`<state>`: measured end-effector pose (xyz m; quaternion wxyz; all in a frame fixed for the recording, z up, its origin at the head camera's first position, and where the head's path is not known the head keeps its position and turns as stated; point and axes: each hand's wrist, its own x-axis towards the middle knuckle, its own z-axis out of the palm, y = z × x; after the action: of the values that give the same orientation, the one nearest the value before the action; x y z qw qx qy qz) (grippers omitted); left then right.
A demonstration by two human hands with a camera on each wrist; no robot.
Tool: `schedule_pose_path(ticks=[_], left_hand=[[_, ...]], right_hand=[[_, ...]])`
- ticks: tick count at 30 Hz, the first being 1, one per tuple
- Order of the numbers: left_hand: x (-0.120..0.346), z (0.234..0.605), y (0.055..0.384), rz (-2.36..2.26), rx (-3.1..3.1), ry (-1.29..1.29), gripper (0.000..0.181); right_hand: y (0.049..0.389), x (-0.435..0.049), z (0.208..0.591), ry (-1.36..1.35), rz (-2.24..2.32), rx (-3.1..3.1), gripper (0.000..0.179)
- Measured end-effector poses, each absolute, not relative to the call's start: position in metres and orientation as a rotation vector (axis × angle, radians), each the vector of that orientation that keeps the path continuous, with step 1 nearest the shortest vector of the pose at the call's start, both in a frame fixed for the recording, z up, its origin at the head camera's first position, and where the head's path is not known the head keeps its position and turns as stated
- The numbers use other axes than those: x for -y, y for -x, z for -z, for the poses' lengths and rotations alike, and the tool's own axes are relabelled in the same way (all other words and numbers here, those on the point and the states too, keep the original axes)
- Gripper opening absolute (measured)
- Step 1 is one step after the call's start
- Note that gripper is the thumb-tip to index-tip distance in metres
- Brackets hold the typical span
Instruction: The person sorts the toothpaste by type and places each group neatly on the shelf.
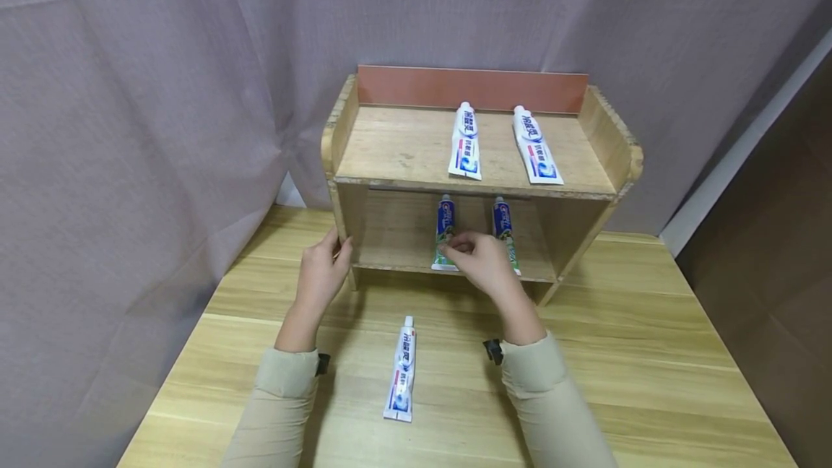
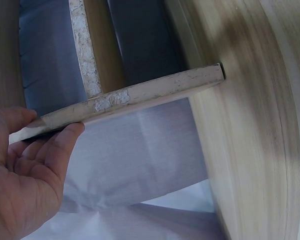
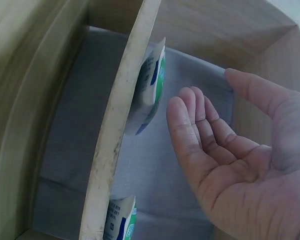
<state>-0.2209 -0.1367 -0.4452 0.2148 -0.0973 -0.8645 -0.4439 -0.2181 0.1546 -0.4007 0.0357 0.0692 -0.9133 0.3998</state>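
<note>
My left hand (image 1: 321,273) grips the front edge of the left side panel of a small wooden shelf (image 1: 403,183). In the left wrist view, thumb and fingers pinch that panel (image 2: 155,90) from both faces. My right hand (image 1: 484,262) hovers at the lower level, its fingers loosely bent. The right wrist view shows a gap between thumb and fingers, with nothing held. Two blue-and-green toothpaste tubes lie on the lower board: the left tube (image 1: 445,217) beside my fingertips, the right tube (image 1: 503,217) partly hidden behind my hand.
Two white toothpaste tubes, a left one (image 1: 465,143) and a right one (image 1: 536,146), lie on the top board. Another white toothpaste tube (image 1: 401,374) lies on the wooden table (image 1: 650,352) between my forearms. A grey curtain (image 1: 162,128) hangs behind and to the left.
</note>
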Motion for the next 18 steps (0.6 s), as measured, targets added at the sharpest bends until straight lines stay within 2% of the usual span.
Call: schedule_pose_path(ticks=[18], left_hand=[[0.136, 0.446, 0.221, 1.255, 2.388, 0.267, 0.034]], right_hand=[[0.182, -0.134, 0.418, -0.256, -1.402, 2.75, 0.027]])
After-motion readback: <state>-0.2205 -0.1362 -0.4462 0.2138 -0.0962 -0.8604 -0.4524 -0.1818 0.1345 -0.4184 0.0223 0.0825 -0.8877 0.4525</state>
